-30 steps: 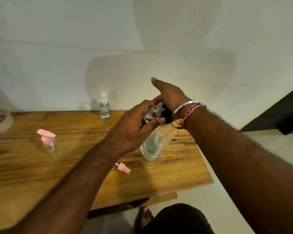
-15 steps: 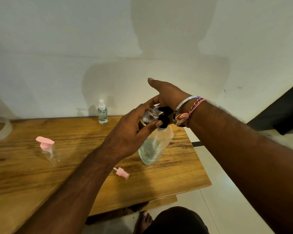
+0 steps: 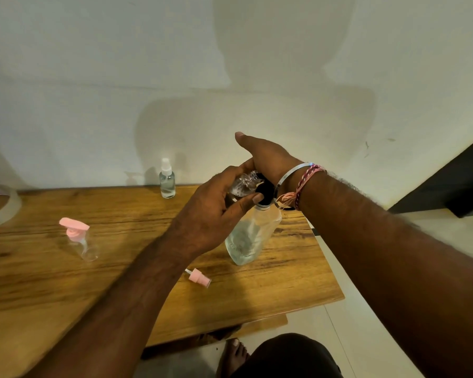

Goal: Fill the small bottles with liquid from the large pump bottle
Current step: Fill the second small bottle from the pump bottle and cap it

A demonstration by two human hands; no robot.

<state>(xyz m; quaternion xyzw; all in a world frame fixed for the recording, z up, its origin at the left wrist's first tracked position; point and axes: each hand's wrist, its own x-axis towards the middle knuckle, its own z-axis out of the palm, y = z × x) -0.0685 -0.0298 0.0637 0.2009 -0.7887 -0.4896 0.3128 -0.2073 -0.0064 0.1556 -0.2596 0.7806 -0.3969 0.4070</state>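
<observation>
The large clear pump bottle (image 3: 250, 236) stands on the wooden table (image 3: 93, 282) near its right edge, partly filled with clear liquid. My right hand (image 3: 268, 156) lies over its black pump head (image 3: 265, 190), palm down and thumb stretched out; its fingers are hidden behind the hand. My left hand (image 3: 210, 214) grips a small clear uncapped bottle (image 3: 243, 184), tilted with its open neck right at the pump head. Some liquid with bubbles shows inside the small bottle.
A small spray bottle with a white cap (image 3: 167, 180) stands by the wall. A small bottle with a pink pump (image 3: 79, 238) stands at the left. A loose pink spray cap (image 3: 198, 278) lies in front. A tape roll (image 3: 0, 208) sits far left.
Both hands keep their places at the pump head and the small bottle stays at the nozzle. Only the head view has shifted slightly.
</observation>
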